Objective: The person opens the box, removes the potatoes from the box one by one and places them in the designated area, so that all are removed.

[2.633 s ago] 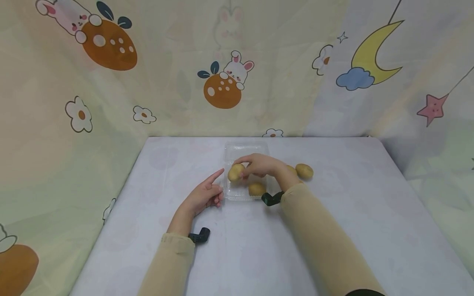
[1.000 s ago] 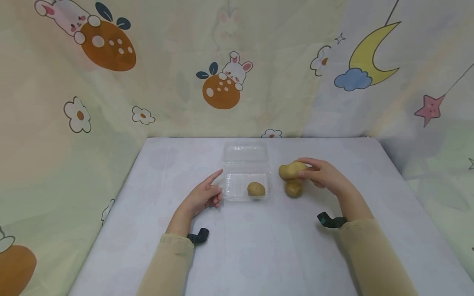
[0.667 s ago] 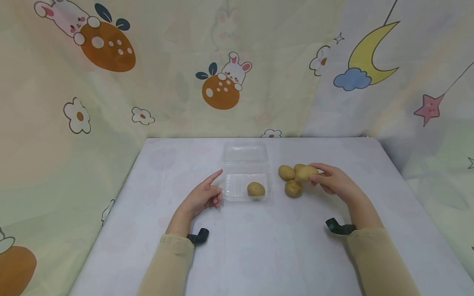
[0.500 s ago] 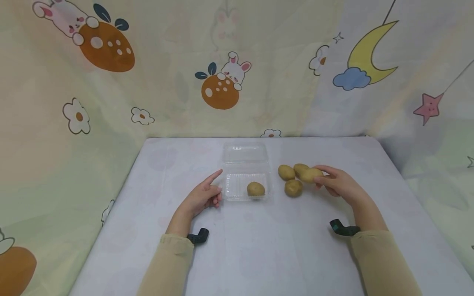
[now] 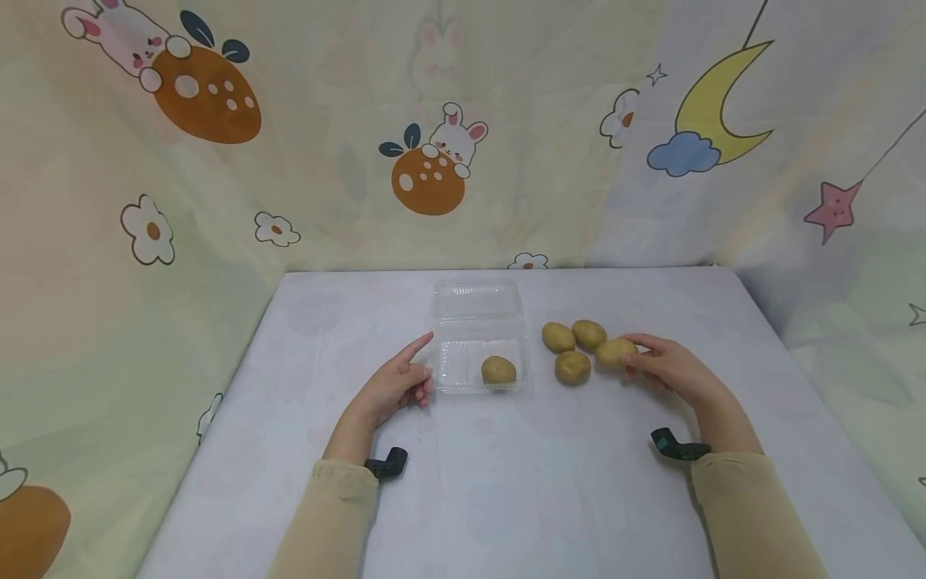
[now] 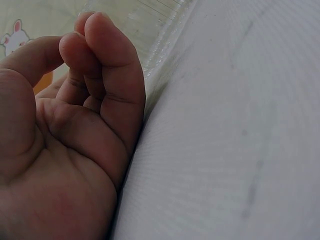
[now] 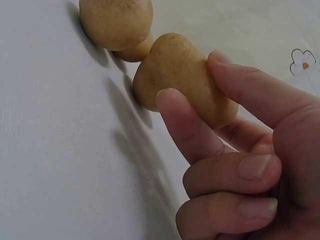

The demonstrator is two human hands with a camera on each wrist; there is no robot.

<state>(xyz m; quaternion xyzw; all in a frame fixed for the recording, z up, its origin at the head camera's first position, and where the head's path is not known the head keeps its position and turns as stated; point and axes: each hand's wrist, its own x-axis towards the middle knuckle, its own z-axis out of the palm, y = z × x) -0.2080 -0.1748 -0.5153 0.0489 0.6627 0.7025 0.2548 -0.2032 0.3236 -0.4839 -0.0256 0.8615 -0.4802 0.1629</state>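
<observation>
My right hand (image 5: 669, 368) pinches a yellow-brown potato (image 5: 616, 352) between fingertips, low over the table at the right end of a small potato group. In the right wrist view that potato (image 7: 182, 77) is close to the table, and whether it touches the surface is hard to tell. Three others, a back-left potato (image 5: 558, 338), a back potato (image 5: 589, 334) and a front potato (image 5: 572, 367), lie close together. One potato (image 5: 498, 370) sits inside a clear plastic clamshell box (image 5: 456, 378), lid raised behind. My left hand (image 5: 396, 384) rests on the table beside the box, index finger extended, holding nothing.
The white-covered table (image 5: 492, 490) ends at a back edge against a printed curtain (image 5: 325, 161) with rabbits, flowers and a moon. The box lid (image 5: 477, 299) lies folded back toward that edge.
The right hand has carried its potato from above the box over to the right, past the other potatoes, and lowered it at their right side. The left hand has stayed put.
</observation>
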